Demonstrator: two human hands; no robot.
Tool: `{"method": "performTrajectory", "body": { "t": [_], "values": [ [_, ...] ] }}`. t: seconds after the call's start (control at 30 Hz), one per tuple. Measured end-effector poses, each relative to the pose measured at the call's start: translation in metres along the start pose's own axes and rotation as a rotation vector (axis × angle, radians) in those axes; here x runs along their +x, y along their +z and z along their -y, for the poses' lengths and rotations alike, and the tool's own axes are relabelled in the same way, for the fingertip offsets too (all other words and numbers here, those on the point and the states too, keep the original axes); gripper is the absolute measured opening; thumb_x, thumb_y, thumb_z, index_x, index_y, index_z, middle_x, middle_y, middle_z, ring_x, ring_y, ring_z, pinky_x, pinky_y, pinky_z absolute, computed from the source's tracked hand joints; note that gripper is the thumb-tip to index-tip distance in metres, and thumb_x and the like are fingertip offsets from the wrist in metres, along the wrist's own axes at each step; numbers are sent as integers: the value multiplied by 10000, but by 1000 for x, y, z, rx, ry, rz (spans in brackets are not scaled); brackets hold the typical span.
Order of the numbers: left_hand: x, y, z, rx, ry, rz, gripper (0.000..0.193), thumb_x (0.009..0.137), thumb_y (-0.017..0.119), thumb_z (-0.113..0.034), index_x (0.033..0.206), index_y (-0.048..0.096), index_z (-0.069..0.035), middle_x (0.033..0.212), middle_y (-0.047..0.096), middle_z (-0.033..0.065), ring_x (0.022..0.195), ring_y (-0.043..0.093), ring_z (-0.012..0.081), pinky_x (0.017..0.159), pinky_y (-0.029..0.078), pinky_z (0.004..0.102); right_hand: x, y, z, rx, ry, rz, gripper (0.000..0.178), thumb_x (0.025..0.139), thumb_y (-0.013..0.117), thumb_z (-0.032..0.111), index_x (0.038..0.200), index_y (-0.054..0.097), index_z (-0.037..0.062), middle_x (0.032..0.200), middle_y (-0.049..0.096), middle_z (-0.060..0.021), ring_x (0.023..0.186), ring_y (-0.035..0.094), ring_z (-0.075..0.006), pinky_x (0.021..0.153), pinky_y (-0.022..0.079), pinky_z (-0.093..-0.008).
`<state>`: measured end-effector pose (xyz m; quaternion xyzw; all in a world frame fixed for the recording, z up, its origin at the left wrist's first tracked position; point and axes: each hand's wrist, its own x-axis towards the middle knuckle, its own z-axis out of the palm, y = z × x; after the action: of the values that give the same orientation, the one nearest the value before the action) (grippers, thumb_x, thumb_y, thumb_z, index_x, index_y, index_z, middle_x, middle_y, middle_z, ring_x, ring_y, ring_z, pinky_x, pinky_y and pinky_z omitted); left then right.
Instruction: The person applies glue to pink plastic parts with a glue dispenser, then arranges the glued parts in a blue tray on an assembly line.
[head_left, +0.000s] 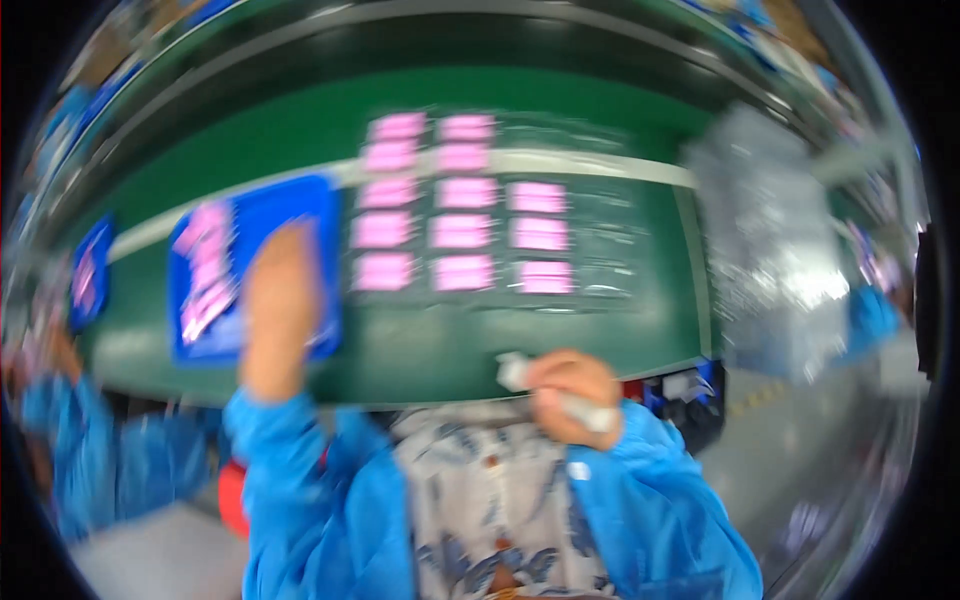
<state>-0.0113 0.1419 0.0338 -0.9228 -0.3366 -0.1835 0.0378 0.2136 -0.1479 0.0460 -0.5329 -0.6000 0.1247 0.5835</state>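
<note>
- Left hand (283, 295) points forward over blue tray (265, 203); it is blurred, I cannot tell how open.
- Right hand (578, 383) is curled around white thing (513, 371), near the bench (440, 350) edge.
- Pink pieces (208, 265) lie at tray's left.

Looks like a factory workshop, with rows of small rectangular pink pieces (462, 232) set out on a long green-topped workbench (430, 345). Shows a shallow blue plastic tray (268, 203) at left, piled clear plastic sheeting (770, 240) at right, a co-worker's blue sleeve (95, 418) farther left and yellow-marked grey flooring (775, 445) at near right.
</note>
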Motion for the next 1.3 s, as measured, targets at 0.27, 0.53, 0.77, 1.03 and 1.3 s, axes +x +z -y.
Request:
{"method": "performTrajectory", "body": {
  "t": [0.27, 0.53, 0.77, 1.03, 1.3],
  "values": [
    [-31, -10, 47, -97, -269, 139, 296, 912, 566, 1, 1199, 635, 26, 1218, 660, 220, 1114, 633, 371, 966, 501, 403, 32, 47, 31, -32, -69, 80, 111, 807, 714, 63, 856, 615, 62, 872, 665, -64, 632, 646, -219, 527, 496, -327],
    [-42, -26, -124, -1309, -26, 334, 294, 826, 723, -2, 1118, 720, -33, 1020, 673, 104, 930, 623, 206, 823, 490, 302, 30, 19, 12, -131, -157, -141, 112, 777, 649, -27, 773, 560, 42, 680, 596, -79, 589, 640, -241, 489, 499, -317],
    [-49, 14, -128, -1197, 58, 269, 307, 802, 746, -16, 1105, 717, -62, 974, 721, 91, 911, 652, 263, 782, 527, 359, 35, 5, 17, -92, 46, 81, 146, 827, 605, 29, 709, 519, 42, 669, 613, -87, 489, 547, -203, 449, 421, -308],
    [-49, 8, -125, -1193, 43, 302, 316, 789, 750, -4, 1098, 715, -57, 986, 724, 86, 910, 648, 263, 792, 528, 361, 46, 14, 7, -24, 88, 153, 137, 814, 616, 10, 723, 516, 35, 665, 591, -85, 504, 539, -217, 456, 412, -315],
    [-61, 13, -127, -1122, 44, 177, 342, 734, 808, -29, 1062, 713, -52, 982, 721, 100, 886, 678, 285, 777, 542, 368, 38, 14, 16, -66, 91, 158, 122, 795, 653, 7, 740, 548, 37, 704, 622, -94, 521, 575, -234, 469, 440, -325]
  ]
}}
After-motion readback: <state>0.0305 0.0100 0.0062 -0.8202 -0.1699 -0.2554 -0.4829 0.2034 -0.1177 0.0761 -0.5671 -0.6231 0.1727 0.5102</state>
